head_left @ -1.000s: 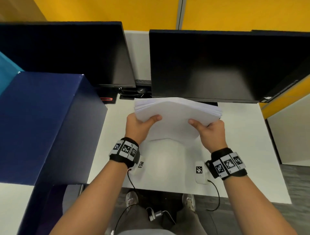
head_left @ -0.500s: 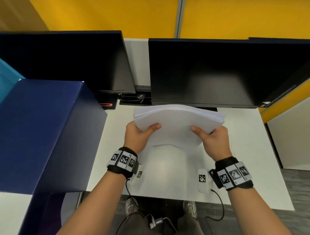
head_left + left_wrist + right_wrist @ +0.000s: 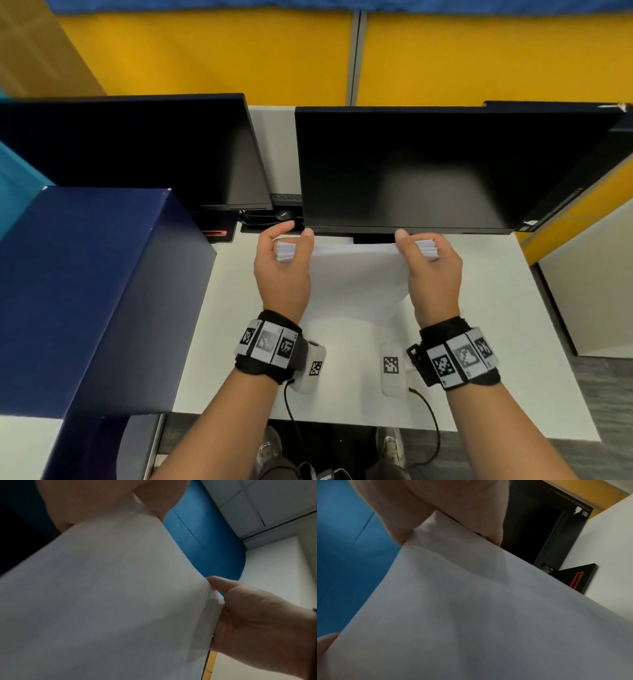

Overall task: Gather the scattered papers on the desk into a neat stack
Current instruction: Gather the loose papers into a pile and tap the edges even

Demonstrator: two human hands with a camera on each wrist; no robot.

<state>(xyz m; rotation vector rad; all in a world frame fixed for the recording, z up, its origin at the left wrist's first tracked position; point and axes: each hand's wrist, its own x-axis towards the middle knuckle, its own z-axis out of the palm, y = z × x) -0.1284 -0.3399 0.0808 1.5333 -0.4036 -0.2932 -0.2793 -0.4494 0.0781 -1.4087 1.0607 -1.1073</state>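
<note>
A stack of white papers (image 3: 356, 274) stands upright on its long edge on the white desk (image 3: 479, 325), in front of the right monitor. My left hand (image 3: 284, 250) grips the stack's upper left corner, thumb toward me, fingers behind. My right hand (image 3: 424, 250) grips the upper right corner the same way. In the left wrist view the papers (image 3: 102, 601) fill the frame, with the right hand (image 3: 248, 615) at their far edge. The right wrist view shows the sheet face (image 3: 488, 615) under my fingers (image 3: 453, 507).
Two black monitors (image 3: 428, 168) (image 3: 130, 154) stand close behind the stack. A dark blue box (image 3: 85, 291) rises at the desk's left. A monitor base with a red loop (image 3: 576, 580) lies on the desk. Yellow partitions (image 3: 205, 51) back the desk.
The stack was held flat and sagging above the desk; both hands have tipped it upright onto its edge and shifted their grip to the top corners. The head view has risen slightly.
</note>
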